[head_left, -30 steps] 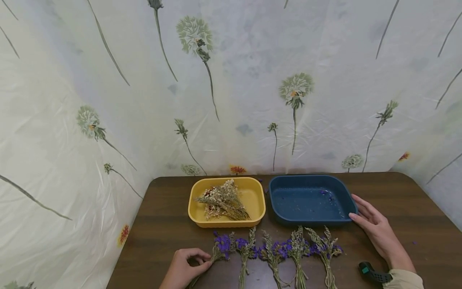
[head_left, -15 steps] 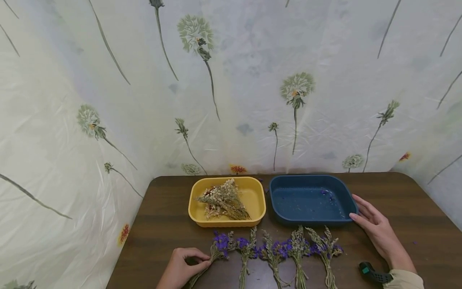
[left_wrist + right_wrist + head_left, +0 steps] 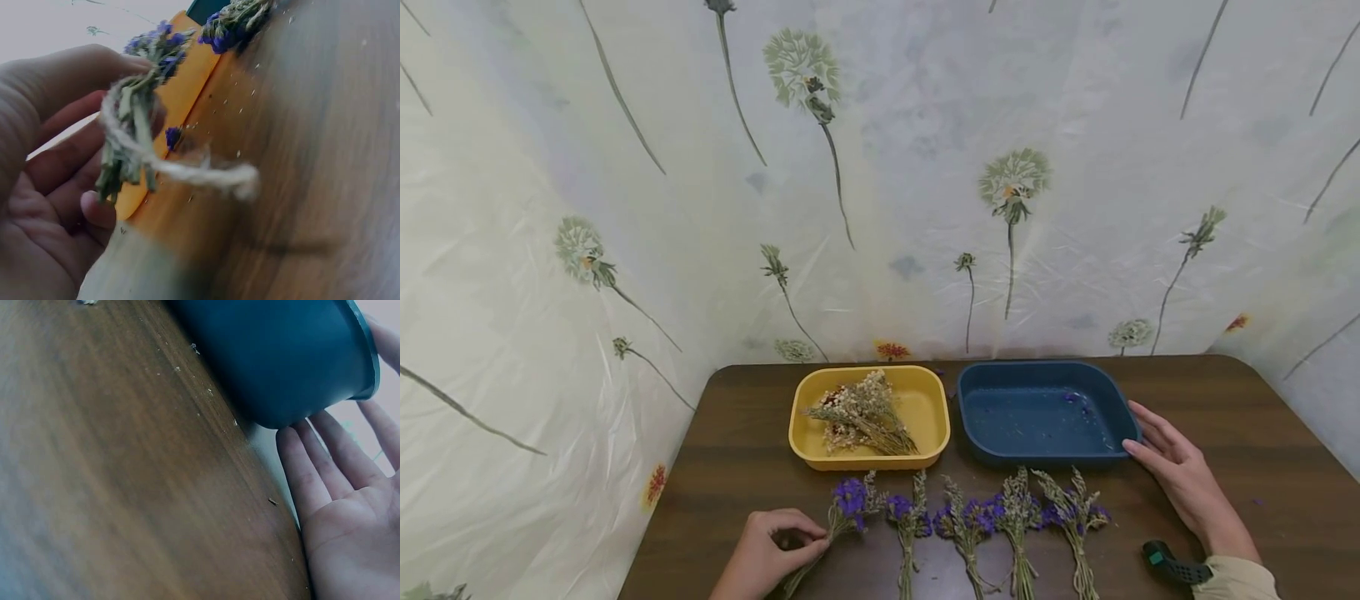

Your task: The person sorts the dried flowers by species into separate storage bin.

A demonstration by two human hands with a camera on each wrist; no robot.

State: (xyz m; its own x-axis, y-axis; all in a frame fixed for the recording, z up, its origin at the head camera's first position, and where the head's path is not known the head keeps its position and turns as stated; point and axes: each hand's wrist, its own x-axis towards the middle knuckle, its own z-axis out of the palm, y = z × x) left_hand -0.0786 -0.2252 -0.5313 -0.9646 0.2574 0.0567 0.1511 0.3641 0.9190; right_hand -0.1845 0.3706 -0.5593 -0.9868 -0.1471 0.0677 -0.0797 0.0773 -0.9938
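Note:
My left hand (image 3: pixel 771 546) pinches the stems of a small dried bunch of purple flowers (image 3: pixel 850 498) between thumb and fingertips, at the left end of a row. In the left wrist view a loose end of twine (image 3: pixel 187 172) curls out from the tied stems. Several similar tied bunches lie to its right, among them a bunch with grey-green sprigs (image 3: pixel 1018 517). My right hand (image 3: pixel 1187 487) rests at the right end of a blue tray (image 3: pixel 1030 460). In the right wrist view its fingers (image 3: pixel 306 469) reach out straight against the tray's side.
A yellow tray (image 3: pixel 871 463) left of the blue one holds dried cream-coloured flowers (image 3: pixel 868 412). Purple petals (image 3: pixel 1071 397) and crumbs lie in the blue tray. Bits are scattered on the brown table (image 3: pixel 730 467). A flower-printed sheet (image 3: pixel 910 167) hangs behind the table.
My left hand has shifted slightly left with the purple flower bunch, widening the gap to the neighbouring bunch. The right hand stays at the blue tray.

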